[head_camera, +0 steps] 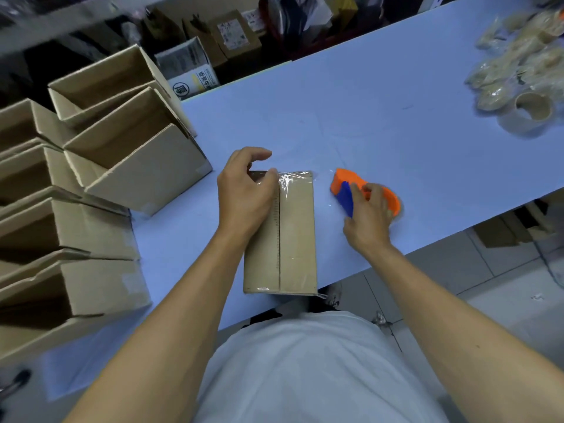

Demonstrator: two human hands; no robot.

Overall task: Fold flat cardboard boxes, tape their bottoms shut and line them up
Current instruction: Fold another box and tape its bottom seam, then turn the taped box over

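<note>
pale blue table (381, 96), cardboard boxes (137, 166), tape dispenser (345, 190), tape rolls (531, 114)

I can make out little; a white package (191, 75) behind the desk (381, 123) carries a round black logo and some printed characters, too blurred to read; labels on the brown bags (233, 35) further back are illegible too.

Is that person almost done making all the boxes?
Done: folded boxes stand lined up on the left. In hand: the left hand presses the box, clear tape along its seam, while the right hand holds the tape dispenser. Left: line it up. No flat boxes visible.
</note>
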